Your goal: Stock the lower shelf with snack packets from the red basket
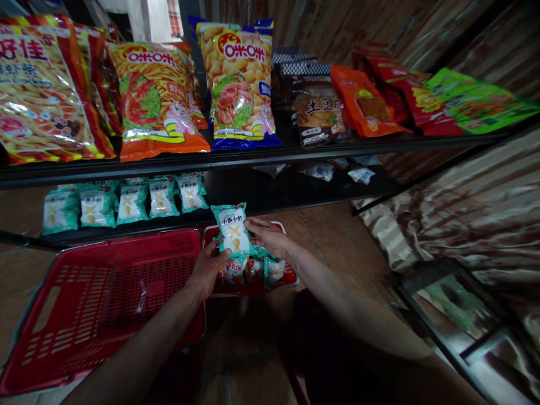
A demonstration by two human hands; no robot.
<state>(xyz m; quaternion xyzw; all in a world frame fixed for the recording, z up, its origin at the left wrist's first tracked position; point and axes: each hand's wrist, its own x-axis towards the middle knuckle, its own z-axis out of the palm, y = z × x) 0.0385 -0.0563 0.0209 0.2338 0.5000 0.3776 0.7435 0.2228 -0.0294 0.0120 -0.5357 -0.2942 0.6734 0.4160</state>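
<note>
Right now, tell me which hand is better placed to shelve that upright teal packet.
Probably the right hand: it grips the teal packet on the shelf side, while the left hand supports from below.

The small packet [233, 228] between the left hand [208, 270] and right hand [268, 236] is teal with a white panel and yellow crossed shapes. At ten o'clock of it, the row of matching packets [126, 202] shows the same teal and white. The empty basket [101, 298] at eight o'clock is red, slotted in a grid. Up at twelve o'clock, a snack bag [238, 84] is blue and yellow; at eleven, another bag [158, 95] is orange and yellow. Far at two o'clock lies a bright green bag [476, 104].
</note>
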